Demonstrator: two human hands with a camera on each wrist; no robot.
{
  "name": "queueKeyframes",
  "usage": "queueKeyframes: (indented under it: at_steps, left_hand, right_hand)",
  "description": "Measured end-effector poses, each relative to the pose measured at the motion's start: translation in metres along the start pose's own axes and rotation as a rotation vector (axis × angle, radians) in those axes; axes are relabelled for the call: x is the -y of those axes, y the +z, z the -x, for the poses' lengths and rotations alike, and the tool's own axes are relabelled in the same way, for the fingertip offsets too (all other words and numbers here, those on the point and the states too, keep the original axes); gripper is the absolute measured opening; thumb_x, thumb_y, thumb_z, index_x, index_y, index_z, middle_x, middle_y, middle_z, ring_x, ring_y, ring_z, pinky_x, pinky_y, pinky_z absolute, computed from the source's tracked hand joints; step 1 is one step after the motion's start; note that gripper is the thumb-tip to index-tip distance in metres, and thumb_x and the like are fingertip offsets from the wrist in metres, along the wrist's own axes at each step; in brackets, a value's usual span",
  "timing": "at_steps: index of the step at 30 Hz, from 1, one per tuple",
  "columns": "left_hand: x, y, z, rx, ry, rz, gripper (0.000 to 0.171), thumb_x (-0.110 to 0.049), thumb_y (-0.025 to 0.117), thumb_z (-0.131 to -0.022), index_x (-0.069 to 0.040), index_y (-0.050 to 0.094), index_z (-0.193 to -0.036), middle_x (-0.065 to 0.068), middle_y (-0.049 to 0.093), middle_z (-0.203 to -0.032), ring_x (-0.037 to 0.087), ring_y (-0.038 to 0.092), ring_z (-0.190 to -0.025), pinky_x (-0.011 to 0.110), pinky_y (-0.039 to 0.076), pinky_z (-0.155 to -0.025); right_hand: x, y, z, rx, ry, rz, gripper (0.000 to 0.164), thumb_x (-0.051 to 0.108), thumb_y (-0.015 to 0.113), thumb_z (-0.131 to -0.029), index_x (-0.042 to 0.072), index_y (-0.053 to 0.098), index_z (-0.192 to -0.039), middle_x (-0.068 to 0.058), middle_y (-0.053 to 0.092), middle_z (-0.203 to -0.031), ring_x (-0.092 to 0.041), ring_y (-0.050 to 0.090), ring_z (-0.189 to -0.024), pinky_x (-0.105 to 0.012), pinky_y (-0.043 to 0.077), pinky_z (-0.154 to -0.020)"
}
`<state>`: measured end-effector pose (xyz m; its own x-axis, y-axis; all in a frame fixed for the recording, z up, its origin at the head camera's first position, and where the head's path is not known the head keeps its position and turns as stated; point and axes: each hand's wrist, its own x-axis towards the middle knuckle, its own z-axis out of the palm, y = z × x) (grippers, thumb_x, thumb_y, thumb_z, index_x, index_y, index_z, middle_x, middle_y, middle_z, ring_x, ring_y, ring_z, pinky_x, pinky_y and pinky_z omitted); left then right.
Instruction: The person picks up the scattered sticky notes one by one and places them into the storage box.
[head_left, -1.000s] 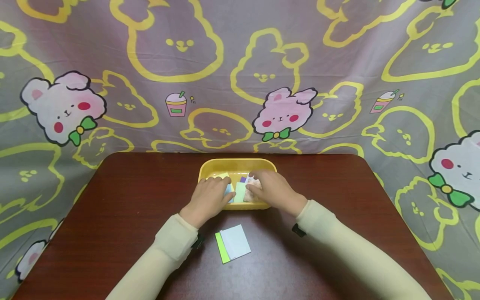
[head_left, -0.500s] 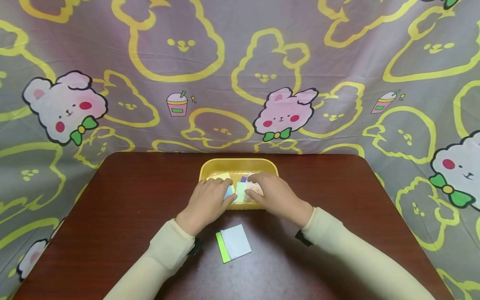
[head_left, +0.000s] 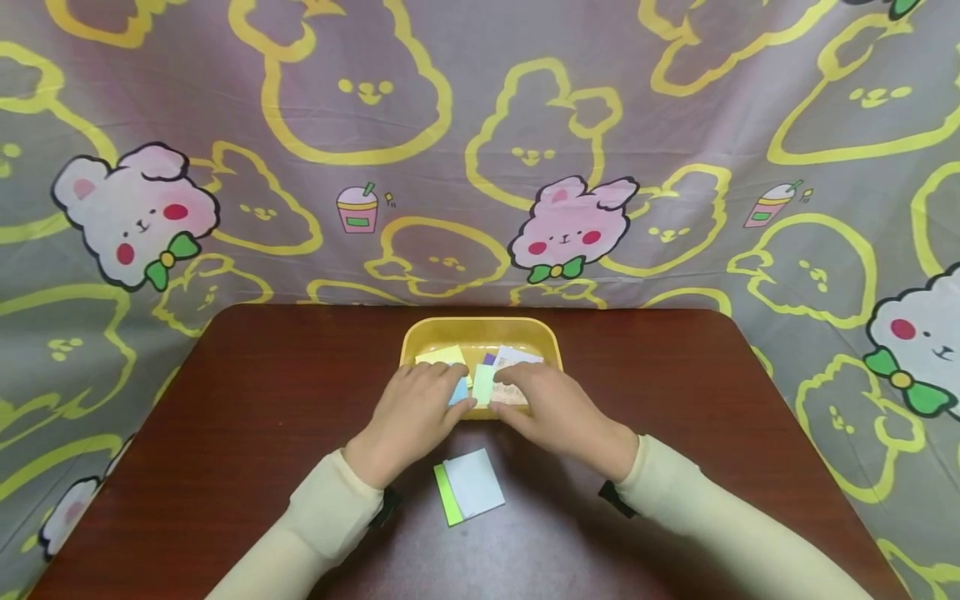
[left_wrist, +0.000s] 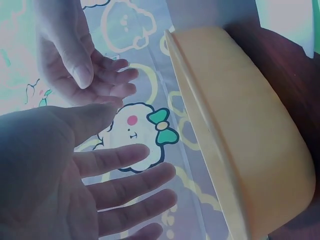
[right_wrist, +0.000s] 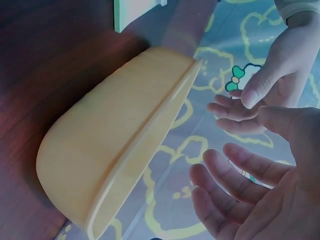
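Observation:
A yellow plastic bin [head_left: 480, 323] stands near the table's far edge. Inside lie a pale yellow note pad [head_left: 442, 355], a blue one [head_left: 457, 392], a light green one [head_left: 483, 385], a bit of purple [head_left: 489, 359] and a patterned paper [head_left: 517, 357]. My left hand [head_left: 408, 412] hovers over the bin's near left rim, fingers relaxed and holding nothing. Over the near right side, my right hand [head_left: 562, 412] is likewise empty, loosely bent. Both wrist views show bare palms above the bin wall [left_wrist: 245, 115], the two thumbs pointing toward each other.
Between the forearms, a white pad [head_left: 476, 483] lies partly over a lime green pad [head_left: 448, 497] on the dark brown table [head_left: 262, 417]. A grey cloth [head_left: 450, 108] with cartoon bears and rabbits hangs behind the table and along its sides.
My right hand has drawn back toward me, uncovering more of the patterned paper in the bin. The left hand has drawn back slightly too. The pads on the table stay put.

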<state>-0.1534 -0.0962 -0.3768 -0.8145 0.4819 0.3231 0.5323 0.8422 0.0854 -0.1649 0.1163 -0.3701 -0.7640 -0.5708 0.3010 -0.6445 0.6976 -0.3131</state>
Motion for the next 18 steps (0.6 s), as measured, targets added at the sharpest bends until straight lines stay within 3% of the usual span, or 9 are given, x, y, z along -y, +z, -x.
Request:
queueKeyframes:
  at_steps: [12, 18]
  left_hand:
    - [-0.007, 0.000, 0.008, -0.047, 0.027, 0.036, 0.040, -0.038, 0.061, -0.086, -0.011, 0.063, -0.115, 0.002, 0.068, -0.101, 0.022, 0.062, -0.095, 0.042, 0.045, -0.079]
    - [-0.010, 0.000, 0.013, -0.017, 0.020, 0.051, 0.042, -0.040, 0.060, -0.087, -0.010, 0.062, -0.117, 0.002, 0.068, -0.104, 0.021, 0.062, -0.096, 0.040, 0.046, -0.080]
  right_hand:
    - [0.004, 0.004, 0.015, 0.006, -0.002, 0.016, 0.036, 0.039, 0.066, -0.082, 0.011, 0.068, -0.106, 0.003, 0.068, -0.102, -0.012, 0.061, -0.099, -0.033, 0.049, -0.085]
    - [0.007, 0.007, 0.021, 0.037, 0.007, -0.002, 0.035, 0.040, 0.065, -0.083, 0.013, 0.068, -0.105, 0.006, 0.068, -0.100, -0.008, 0.059, -0.095, -0.031, 0.049, -0.084]
